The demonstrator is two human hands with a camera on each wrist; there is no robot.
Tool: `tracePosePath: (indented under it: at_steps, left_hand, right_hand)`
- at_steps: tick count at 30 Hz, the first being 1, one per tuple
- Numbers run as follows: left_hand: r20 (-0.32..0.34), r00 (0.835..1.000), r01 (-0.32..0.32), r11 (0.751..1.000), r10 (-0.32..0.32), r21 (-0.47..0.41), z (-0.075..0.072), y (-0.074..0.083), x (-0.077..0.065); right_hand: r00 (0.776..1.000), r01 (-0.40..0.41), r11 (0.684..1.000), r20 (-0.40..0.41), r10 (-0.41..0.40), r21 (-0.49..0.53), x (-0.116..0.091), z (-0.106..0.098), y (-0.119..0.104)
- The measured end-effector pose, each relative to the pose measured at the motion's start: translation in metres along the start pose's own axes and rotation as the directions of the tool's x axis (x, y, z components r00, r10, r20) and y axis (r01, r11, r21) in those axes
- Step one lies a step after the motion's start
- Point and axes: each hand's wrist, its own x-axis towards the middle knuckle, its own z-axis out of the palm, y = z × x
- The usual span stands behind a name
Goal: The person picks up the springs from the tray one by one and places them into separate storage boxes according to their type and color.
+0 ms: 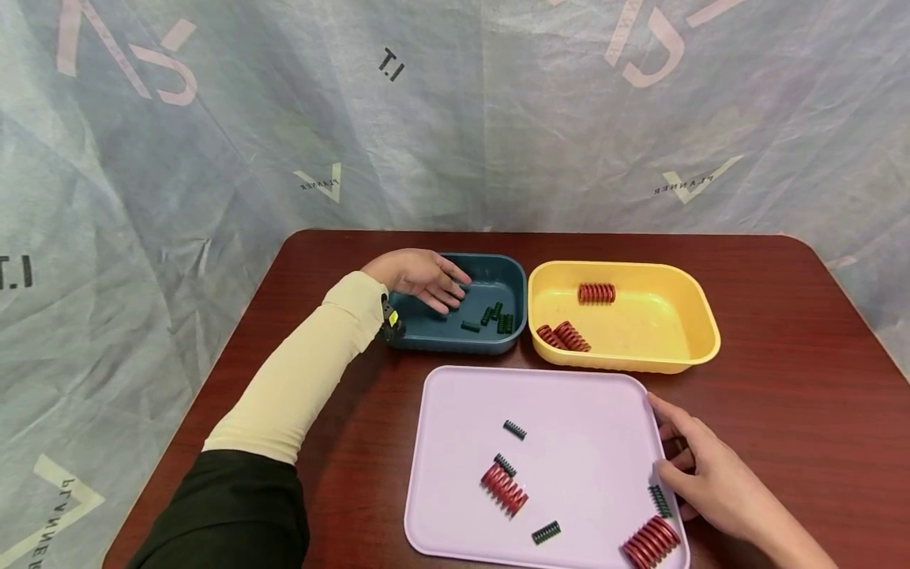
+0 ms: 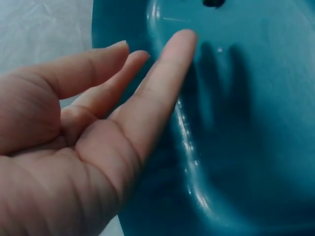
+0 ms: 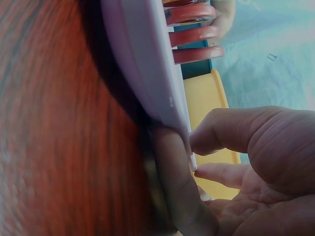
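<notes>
Over the dark blue bin (image 1: 455, 345) my left hand (image 1: 428, 278) is held with its fingers extended and nothing in them. Several small green springs (image 1: 505, 322) lie on the bin's floor, to the right of those fingers. My right hand (image 1: 714, 474) grips the right rim of the lilac tray (image 1: 590, 442), thumb at the top edge and a finger underneath, as the right wrist view shows. Near that thumb lie a green spring (image 1: 659, 501) and a thick red spring (image 1: 651, 542). Another red spring (image 1: 504, 489) and several green springs (image 1: 546, 533) are spread across the tray.
A yellow bin (image 1: 686, 316) stands right beside the blue one, with three red springs (image 1: 596, 293) inside. Both bins sit behind the tray on a dark red wooden table (image 1: 775, 332). A printed grey sheet (image 1: 455, 142) hangs behind the table and along its left side.
</notes>
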Motion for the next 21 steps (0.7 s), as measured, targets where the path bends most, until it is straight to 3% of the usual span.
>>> tracePosePath:
  at_steps: [6,12,16,21]
  left_hand:
    - [0.011,0.999,-0.044,0.999,0.044,-0.027,0.003,0.003,-0.009]
    - [0.061,0.989,-0.134,0.991,0.136,-0.027,0.017,0.011,-0.026]
    - [0.093,0.972,-0.214,0.976,0.216,-0.031,0.033,0.013,-0.037]
    - [0.118,0.937,-0.330,0.944,0.329,-0.008,0.056,0.008,-0.051]
  right_hand:
    - [1.000,-0.010,1.000,0.003,0.010,0.000,-0.001,0.000,0.000]
    - [1.000,-0.010,1.000,0.010,0.010,0.000,0.000,-0.001,-0.001]
    - [1.000,-0.010,1.000,0.007,0.010,-0.001,0.000,-0.002,-0.001]
    - [1.000,-0.003,1.000,-0.004,0.003,-0.003,0.000,-0.001,-0.001]
